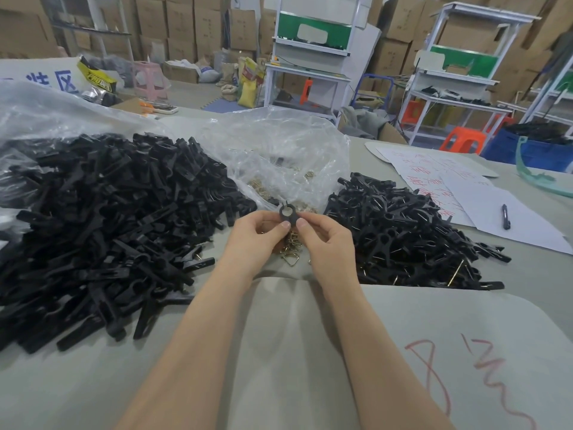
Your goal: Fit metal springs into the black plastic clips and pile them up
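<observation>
My left hand (259, 232) and my right hand (325, 240) pinch one black plastic clip (287, 213) between thumbs and fingertips, held end-on above the table's middle. Under the hands lies a small heap of brass-coloured metal springs (291, 248); more springs (259, 184) sit inside a clear plastic bag (279, 144) just behind. A large heap of loose black clip halves (102, 225) spreads on the left. A smaller pile of clips with springs fitted (400, 231) lies on the right. Whether a spring is in the held clip is hidden by my fingers.
White paper sheets with red writing (449, 181) and a black pen (505, 216) lie at the right. Grey cloth (294, 352) covers the table. A blue bin (527, 147), orange stool (463, 139), white shelving and cardboard boxes stand beyond.
</observation>
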A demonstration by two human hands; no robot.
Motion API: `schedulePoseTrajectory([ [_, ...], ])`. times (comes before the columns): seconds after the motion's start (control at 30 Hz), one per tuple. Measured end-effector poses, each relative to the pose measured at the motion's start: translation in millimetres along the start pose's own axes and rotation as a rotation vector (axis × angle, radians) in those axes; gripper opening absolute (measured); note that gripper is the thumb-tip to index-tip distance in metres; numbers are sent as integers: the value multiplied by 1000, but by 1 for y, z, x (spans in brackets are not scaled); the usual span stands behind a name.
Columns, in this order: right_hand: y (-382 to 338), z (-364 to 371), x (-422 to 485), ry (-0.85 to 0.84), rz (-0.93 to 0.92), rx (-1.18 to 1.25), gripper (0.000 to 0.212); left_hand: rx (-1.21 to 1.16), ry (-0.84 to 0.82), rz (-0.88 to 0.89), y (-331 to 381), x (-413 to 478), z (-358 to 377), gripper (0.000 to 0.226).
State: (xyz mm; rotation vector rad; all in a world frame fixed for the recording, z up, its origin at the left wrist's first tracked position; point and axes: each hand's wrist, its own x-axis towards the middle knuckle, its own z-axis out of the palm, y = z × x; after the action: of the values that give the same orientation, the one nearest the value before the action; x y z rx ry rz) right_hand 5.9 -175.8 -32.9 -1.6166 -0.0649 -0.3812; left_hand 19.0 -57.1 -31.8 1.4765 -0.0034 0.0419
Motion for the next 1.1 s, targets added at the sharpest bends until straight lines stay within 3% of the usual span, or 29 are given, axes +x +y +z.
schedulePoseTrajectory([
  [0.33,-6,-3,-1,-66,49,70,25,-160,-49,-32,6,-5,-3,4],
  [0.47,-10,-7,0,-129,100,183,23,-200,-83,-4,12,-8,-1,14],
  [0.6,-12,-13,3,-189,180,270,25,-11,-84,122,13,-8,-2,25],
  [0.7,-15,-13,8,-168,266,385,14,10,-171,148,14,-11,-4,14],
  [0.77,-16,-13,10,-98,333,430,10,-37,-122,134,14,-11,-3,9],
  [0.8,-15,-14,12,-53,334,363,13,-104,-75,120,15,-9,-3,8],
  [0.87,-13,-18,14,-24,278,-85,24,-355,22,54,17,-5,-6,7],
  [0.97,-13,-15,13,-206,231,-824,31,-763,57,-57,21,0,-14,13],
  [1.03,-11,-5,8,-313,244,-1040,30,-906,29,-117,23,-1,-17,16],
  [1.1,-7,7,5,-310,193,-1138,30,-981,9,-171,24,-3,-18,16],
])
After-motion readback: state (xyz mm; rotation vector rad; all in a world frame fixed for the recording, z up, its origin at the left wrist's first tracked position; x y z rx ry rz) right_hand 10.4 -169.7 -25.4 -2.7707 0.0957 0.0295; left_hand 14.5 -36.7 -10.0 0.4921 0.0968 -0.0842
